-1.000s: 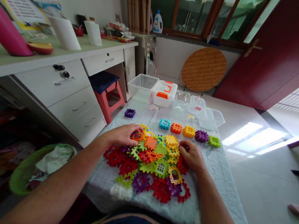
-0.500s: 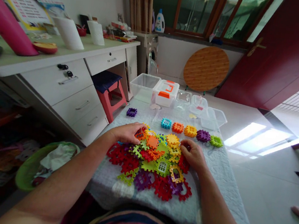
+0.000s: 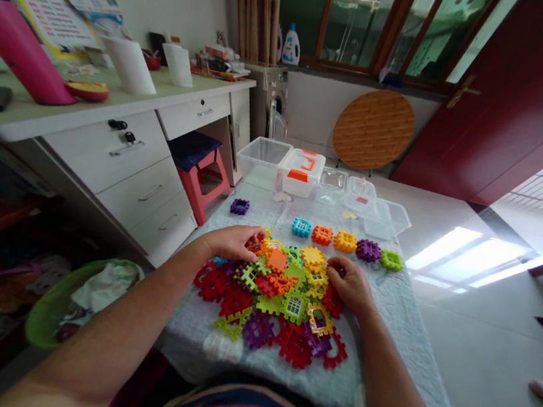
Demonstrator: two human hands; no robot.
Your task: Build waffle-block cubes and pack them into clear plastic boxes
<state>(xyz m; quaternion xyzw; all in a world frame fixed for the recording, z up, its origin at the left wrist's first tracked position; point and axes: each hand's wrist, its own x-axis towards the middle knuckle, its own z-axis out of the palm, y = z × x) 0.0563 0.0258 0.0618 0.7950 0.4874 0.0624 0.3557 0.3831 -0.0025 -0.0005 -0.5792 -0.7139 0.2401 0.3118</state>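
A heap of colourful interlocking plastic building pieces lies on the cloth-covered table. My left hand (image 3: 233,242) is at the heap's far left side, with thumb and fingers around an orange building piece (image 3: 255,245); part of its grip is hidden. On the heap's right edge rests my right hand (image 3: 351,283), its thumb and curved fingers apart, beside yellow pieces (image 3: 316,278) and a red piece (image 3: 333,302). Between the hands lie an orange square (image 3: 276,260) and a green window piece (image 3: 294,306). Purple (image 3: 259,331) and red pieces (image 3: 296,344) spread toward me.
Beyond the heap, assembled blocks stand in a row, from a blue block (image 3: 301,227) to a green block (image 3: 391,260). A purple block (image 3: 239,206) sits apart at left. Transparent boxes (image 3: 263,162) and an orange-latched box (image 3: 300,174) line the table's far end. A desk (image 3: 124,176) stands left.
The camera view has shifted very slightly. Both hands stay at nearly the same spots on the heap, with only a small movement of the left fingers around the orange piece.
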